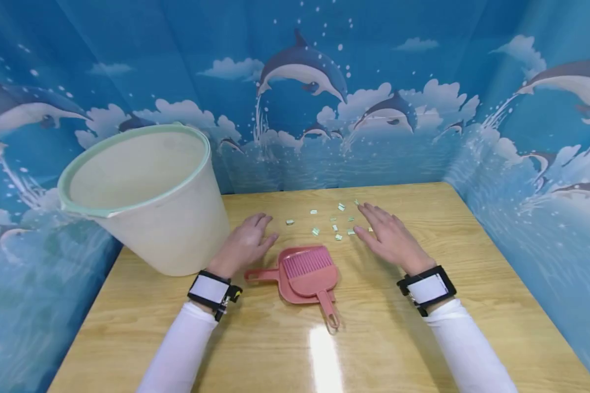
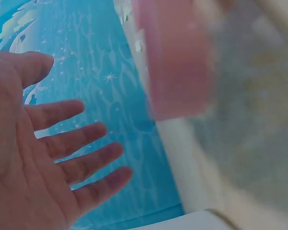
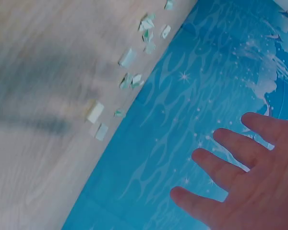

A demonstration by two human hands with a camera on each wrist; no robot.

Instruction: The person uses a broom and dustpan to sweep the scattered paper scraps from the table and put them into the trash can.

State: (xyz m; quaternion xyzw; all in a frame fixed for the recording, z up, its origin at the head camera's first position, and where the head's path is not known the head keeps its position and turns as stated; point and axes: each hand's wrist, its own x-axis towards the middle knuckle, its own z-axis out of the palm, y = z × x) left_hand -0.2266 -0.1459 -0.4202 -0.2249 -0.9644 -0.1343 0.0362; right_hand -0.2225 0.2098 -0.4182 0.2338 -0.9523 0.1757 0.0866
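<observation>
My left hand [image 1: 242, 244], fingers spread in the left wrist view, holds nothing beside the bucket [image 1: 187, 218], a tall whitish one with a pale green rim. Just right of that hand lies a pink dustpan [image 1: 286, 289], its handle pointing left. A pink hand brush [image 1: 314, 279] rests in the pan, bristles away from me and handle toward me. Several small pale green scraps [image 1: 338, 237] are scattered on the table beyond the pan. Beside the rightmost scraps is my right hand [image 1: 392, 238], also with straight fingers and nothing held.
The wood-grain table [image 1: 398, 338] ends at a blue dolphin-print curtain [image 1: 285, 109] at the back and on both sides. The bucket fills the table's far left corner. A bright reflection shows on the tabletop near the front.
</observation>
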